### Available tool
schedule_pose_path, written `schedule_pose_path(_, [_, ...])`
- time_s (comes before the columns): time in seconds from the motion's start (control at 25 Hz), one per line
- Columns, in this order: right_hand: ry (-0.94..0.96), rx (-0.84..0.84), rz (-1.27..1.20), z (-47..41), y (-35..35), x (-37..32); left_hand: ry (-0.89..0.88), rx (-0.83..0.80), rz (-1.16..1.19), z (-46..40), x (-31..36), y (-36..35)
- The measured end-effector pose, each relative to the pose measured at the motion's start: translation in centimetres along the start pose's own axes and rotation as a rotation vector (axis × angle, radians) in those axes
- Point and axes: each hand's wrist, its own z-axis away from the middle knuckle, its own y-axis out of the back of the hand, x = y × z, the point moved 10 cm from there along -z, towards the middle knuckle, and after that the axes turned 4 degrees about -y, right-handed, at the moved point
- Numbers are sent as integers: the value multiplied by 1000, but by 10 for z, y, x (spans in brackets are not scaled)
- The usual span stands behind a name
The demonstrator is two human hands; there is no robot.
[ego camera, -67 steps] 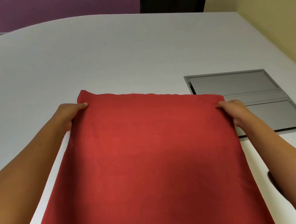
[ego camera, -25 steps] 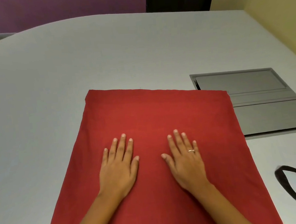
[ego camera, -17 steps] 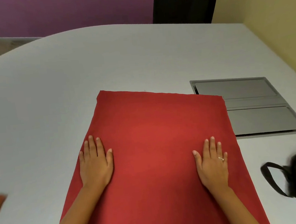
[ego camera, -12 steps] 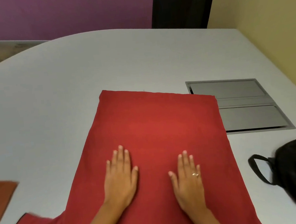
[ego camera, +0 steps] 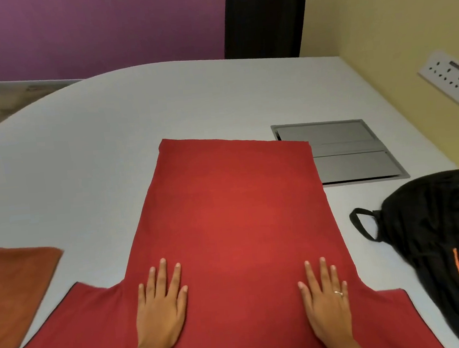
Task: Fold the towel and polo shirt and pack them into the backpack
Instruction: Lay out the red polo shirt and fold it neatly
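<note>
flat palms (ego camera: 162,306) on smooth red polo shirt (ego camera: 232,215)

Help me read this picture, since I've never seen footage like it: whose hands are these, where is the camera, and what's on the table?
There is no machine: a person wears a camera on the head, looking down at their own hands. The left hand and right hand press flat on a red polo shirt spread on the pale grey table. Neither holds anything. A folded orange-brown towel lies left, a black backpack right, and a grey metal hatch sits behind.
</note>
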Motion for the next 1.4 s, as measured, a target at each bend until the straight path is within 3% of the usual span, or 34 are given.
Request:
schedule_pose_path(0.16, [-64, -38, 8, 26, 8, 20, 124, -26, 30, 37, -19, 1])
schedule_pose_path(0.36, [206, -76, 28, 99, -12, -17, 36, -36, 36, 97, -6, -11])
schedule_pose_path(0.68, [-13, -223, 63, 130, -10, 52, 80, -60, -24, 158, -56, -5])
schedule_pose_path(0.88, [-66, -267, 83, 144, 1, 45, 71, -82, -8, 165, -67, 5])
schedule_pose_path(1.0, [-115, -241, 94, 150, 10, 20, 85, 34, 34, 153, -90, 40])
schedule_pose_path(1.08, [-48, -165, 50, 158, 20, -17, 151, 79, 80, 142, -119, 53])
schedule_pose_path(1.2, [106, -110, 0, 183, 20, -93, 268, 44, 98, 122, -169, 62])
schedule_pose_path(1.4, [204, -232, -20, 223, -4, -191, 339, -79, 45, 92, -215, 67])
